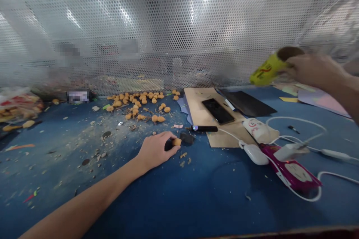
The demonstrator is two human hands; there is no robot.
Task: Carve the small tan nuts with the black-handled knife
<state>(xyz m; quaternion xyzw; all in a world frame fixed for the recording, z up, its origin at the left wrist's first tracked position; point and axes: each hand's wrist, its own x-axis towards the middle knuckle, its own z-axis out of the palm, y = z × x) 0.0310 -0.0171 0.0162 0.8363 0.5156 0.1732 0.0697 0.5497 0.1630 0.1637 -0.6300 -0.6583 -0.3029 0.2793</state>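
Note:
My left hand (157, 147) rests on the blue table, its thumb and fingers closed around a small tan gourd (176, 142). Something dark (168, 145) shows between the palm and the gourd; I cannot make out what it is. A small dark flat piece (187, 138) lies just right of these fingertips. Raised at the right, my right hand (311, 69) grips a yellow printed cylinder (265, 71) by its rim. The cylinder is tilted, with its open brown end toward the hand. Many small gourds (144, 99) lie loose at the back of the table.
A perforated metal screen (179, 33) borders the back. Right of centre are a phone (218, 111) on cardboard (193, 101), a black pen-like tool (206, 129), and a magenta power strip (297, 173) with white cables. A plastic bag (19, 104) sits far left; debris is scattered.

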